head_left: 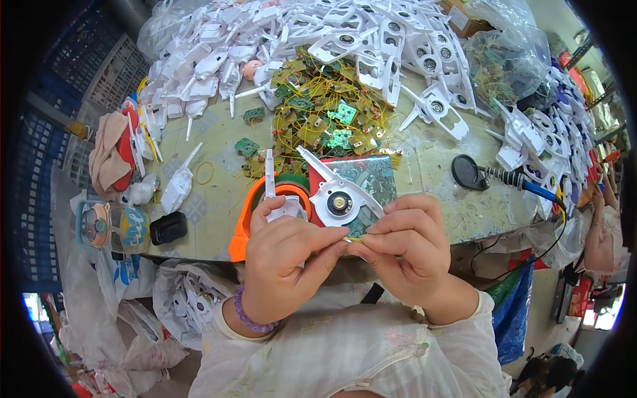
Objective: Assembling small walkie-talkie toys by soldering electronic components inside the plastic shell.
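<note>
My left hand point(288, 255) and my right hand point(413, 249) meet low in the middle of the view, at the table's near edge. Both are closed in a pinch on a short yellow wire point(355, 239) stretched between the fingertips. Just beyond them lies a white plastic shell half point(355, 194) with a round black speaker point(339, 203) in it, resting over a flat green and red pad point(378, 174). Behind my left fingers are another white shell piece point(270, 174) and an orange tape dispenser point(240, 232), both partly hidden by that hand.
A heap of circuit boards with yellow wires point(312, 126) sits mid-table, with piles of white shells point(219, 50) behind. At right, a blue-handled soldering iron point(541, 191) rests in a coil stand. A black case point(168, 229) and clear bottle point(126, 229) stand at left.
</note>
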Tool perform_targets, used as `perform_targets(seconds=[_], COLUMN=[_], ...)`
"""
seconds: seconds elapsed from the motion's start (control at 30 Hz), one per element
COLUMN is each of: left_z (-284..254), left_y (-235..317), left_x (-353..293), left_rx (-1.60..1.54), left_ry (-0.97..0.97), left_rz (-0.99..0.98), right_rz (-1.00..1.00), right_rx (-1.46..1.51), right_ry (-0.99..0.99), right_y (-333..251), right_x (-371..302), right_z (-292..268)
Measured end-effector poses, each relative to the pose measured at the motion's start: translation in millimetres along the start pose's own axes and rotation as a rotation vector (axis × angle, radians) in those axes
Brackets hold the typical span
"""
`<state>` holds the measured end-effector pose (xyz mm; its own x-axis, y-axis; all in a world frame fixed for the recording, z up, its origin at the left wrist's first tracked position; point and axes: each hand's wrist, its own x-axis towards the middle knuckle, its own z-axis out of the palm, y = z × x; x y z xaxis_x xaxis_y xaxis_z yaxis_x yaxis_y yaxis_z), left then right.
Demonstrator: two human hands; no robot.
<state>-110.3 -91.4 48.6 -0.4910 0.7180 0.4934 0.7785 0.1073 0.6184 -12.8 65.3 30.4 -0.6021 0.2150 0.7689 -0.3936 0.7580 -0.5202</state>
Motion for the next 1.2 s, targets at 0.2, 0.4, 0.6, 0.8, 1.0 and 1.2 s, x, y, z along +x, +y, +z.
perform_targets(seconds=[0.2, 0.4, 0.6, 0.8, 1.0, 1.2], left_z=[9.0, 5.4, 0.9, 11.4, 20.8, 22.1], left_y=[0.8, -8.3, -8.9, -8.8, -12.9, -13.6], left_x=[-2.5, -8.0, -1.6, 13.5, 16.7, 16.5], left_rx=[-0.093, 0.165, 0.267, 0.198, 0.190, 0.212], left_ry=[0.106, 0.185, 0.118, 0.104, 0.073, 0.083], left_rz=[-0.040, 0.032, 0.056, -0.004, -0.053, -0.066], right_rz=[0.023, 0.117, 0.494, 0.632, 0.763, 0.730], right_rx=[0.022, -0.066, -0.112, -0.147, -0.346, -0.414], right_ry=[0.078, 0.249, 1.209, 0.806, 0.570, 0.586], right_y=[2.3, 22.4, 99.4, 108.3, 105.2, 96.6], right_x=[-6.6, -23.0, -77.6, -53.2, -54.2, -66.8], right_z=[3.7, -24.0, -133.0, -194.1, -211.7, -218.4])
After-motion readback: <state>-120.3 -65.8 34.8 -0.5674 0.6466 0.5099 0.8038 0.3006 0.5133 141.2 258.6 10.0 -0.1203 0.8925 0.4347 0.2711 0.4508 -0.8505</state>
